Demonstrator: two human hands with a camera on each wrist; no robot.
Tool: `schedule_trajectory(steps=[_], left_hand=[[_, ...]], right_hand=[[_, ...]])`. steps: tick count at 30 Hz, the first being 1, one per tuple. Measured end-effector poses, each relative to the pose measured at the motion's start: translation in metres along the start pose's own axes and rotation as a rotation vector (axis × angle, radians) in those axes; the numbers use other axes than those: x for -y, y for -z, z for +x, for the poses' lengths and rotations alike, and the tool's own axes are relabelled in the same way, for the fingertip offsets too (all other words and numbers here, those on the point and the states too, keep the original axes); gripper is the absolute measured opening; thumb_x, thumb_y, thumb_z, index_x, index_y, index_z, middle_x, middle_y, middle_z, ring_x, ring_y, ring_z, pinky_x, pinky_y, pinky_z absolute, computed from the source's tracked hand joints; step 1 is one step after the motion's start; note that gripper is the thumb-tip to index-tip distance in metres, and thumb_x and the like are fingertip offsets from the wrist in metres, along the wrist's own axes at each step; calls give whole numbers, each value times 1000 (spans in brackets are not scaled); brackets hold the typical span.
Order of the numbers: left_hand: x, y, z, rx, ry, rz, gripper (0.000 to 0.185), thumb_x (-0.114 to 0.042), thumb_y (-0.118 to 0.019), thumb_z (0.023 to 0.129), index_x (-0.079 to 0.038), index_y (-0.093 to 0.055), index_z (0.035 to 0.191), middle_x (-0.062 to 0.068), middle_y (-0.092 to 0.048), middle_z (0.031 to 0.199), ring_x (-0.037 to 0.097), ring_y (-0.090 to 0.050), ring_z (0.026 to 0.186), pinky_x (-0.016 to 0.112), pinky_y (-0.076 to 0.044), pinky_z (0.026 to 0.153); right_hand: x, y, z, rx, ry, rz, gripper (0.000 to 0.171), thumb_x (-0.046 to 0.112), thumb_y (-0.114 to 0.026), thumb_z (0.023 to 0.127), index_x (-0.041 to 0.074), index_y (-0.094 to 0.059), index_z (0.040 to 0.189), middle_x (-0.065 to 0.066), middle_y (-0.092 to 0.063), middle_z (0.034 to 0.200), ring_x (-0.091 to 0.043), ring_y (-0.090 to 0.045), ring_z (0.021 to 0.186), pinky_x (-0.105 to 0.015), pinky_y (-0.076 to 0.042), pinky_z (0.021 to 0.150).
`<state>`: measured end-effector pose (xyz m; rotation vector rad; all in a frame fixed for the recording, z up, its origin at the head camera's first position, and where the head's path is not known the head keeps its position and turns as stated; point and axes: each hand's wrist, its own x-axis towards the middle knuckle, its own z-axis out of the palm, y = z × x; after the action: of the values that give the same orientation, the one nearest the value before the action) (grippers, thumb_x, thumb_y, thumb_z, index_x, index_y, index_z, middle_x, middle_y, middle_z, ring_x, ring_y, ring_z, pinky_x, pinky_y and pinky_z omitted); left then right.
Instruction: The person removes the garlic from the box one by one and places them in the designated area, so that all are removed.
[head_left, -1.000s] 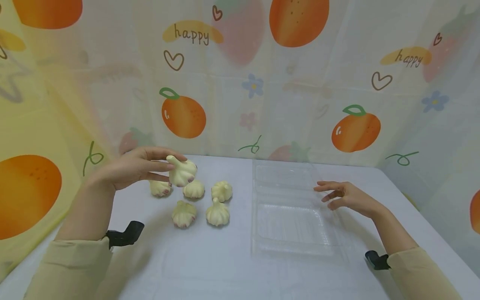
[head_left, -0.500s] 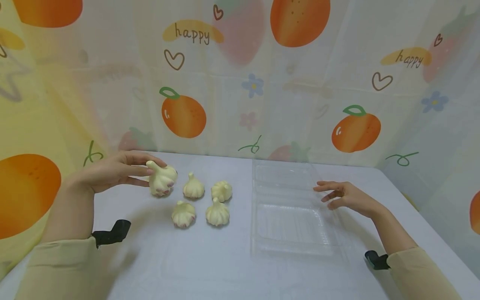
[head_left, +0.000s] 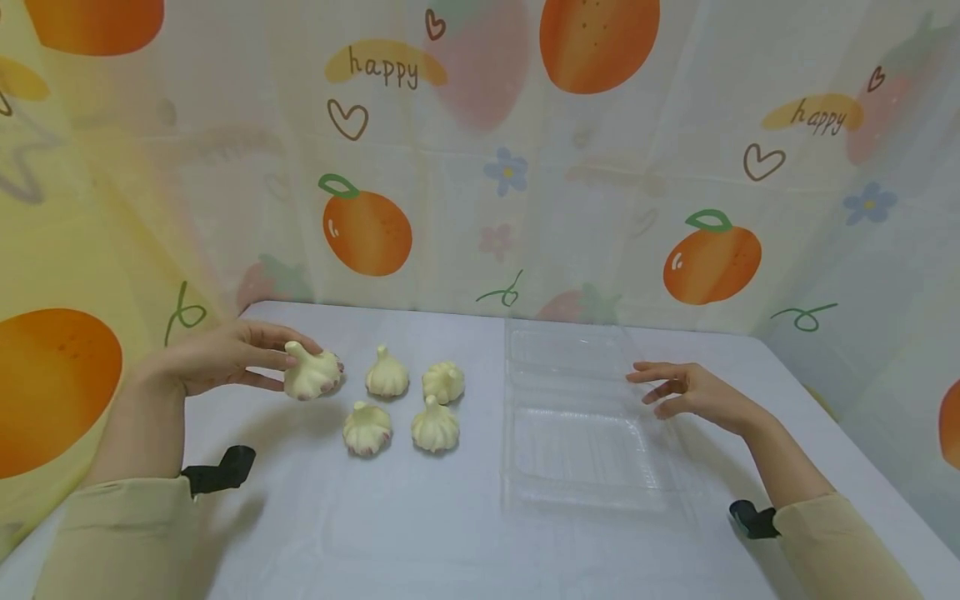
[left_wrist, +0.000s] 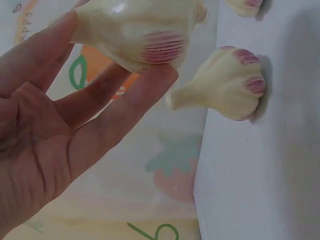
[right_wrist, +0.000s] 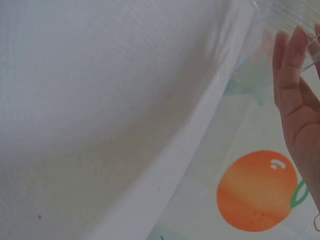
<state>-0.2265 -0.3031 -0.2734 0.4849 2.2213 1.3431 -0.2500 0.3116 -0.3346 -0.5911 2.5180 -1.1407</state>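
Observation:
My left hand pinches a garlic bulb by its neck and side at the far left. In the left wrist view this held bulb fills the top, with purple streaks at its base. Another garlic bulb lies on the table behind it; in the head view the held one mostly hides it. More bulbs lie to the right, one garlic bulb closest. My right hand, fingers loosely bent and spread, is at the right edge of a clear plastic container. Fingertips overlap its ribbed plastic.
Other garlic bulbs, among them a front garlic bulb, stand on the white tablecloth left of the container. A printed curtain rises behind the table. Black wrist mounts sit on both sleeves.
My left hand has moved left and down with the garlic bulb, which now overlaps the leftmost bulb in the head view. The right hand and the container have stayed put.

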Motion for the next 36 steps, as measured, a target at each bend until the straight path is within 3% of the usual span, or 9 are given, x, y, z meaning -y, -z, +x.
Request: schedule_trajectory(steps=[18, 36], left_hand=[[27, 1, 5, 45, 74, -22, 39, -16, -55, 93, -1, -49, 129, -6, -58, 120, 11, -61, 95, 38, -53, 90], [33, -2, 5, 43, 152, 43, 40, -18, -61, 89, -2, -55, 125, -2, -56, 119, 9, -57, 99, 39, -53, 89]], right_hand=[[1, -1, -1, -2, 2, 10, 50, 8, -62, 83, 3, -50, 132, -22, -27, 151, -38, -58, 110, -31, -48, 87], [0, -1, 0, -7, -3, 7, 51, 9, -62, 83, 4, -50, 133, -21, -27, 151, -37, -58, 110, -35, -47, 90]])
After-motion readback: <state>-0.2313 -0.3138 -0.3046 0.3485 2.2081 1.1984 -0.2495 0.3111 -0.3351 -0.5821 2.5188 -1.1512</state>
